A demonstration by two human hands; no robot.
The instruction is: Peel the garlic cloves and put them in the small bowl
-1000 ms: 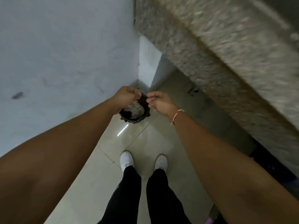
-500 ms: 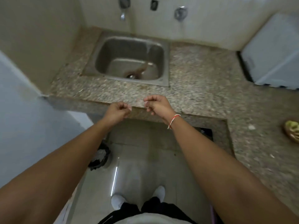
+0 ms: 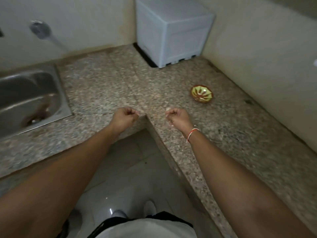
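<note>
Now, from the head camera, two bare forearms reach out over the inner corner of one speckled granite L-shaped countertop [image 3: 120, 79]. The left hand [image 3: 126, 115] hangs above the counter's edge with its fingers curled in; a pale speck shows at the fingertips, but whether anything is pinched there cannot be told. The right hand [image 3: 177, 117] is curled too, and small whitish bits, likely garlic cloves [image 3: 168, 109], peek out at its fingertips and under the palm. One red-and-white thread bracelet [image 3: 193, 133] circles the right wrist.

One small round green bowl with a brown rim and brown streaks [image 3: 202, 93] sits on the counter, beyond and to the right of the right hand, apart from it. What lies inside is too blurred to tell.

One stainless steel sink [image 3: 29, 98] is set into the counter at far left. One pale blue ribbed plastic box [image 3: 173, 30] stands in the back corner. One round metal tap fitting [image 3: 40, 30] is on the wall. Below, two white shoes [image 3: 149, 206] stand on glossy floor tiles [image 3: 130, 169].
</note>
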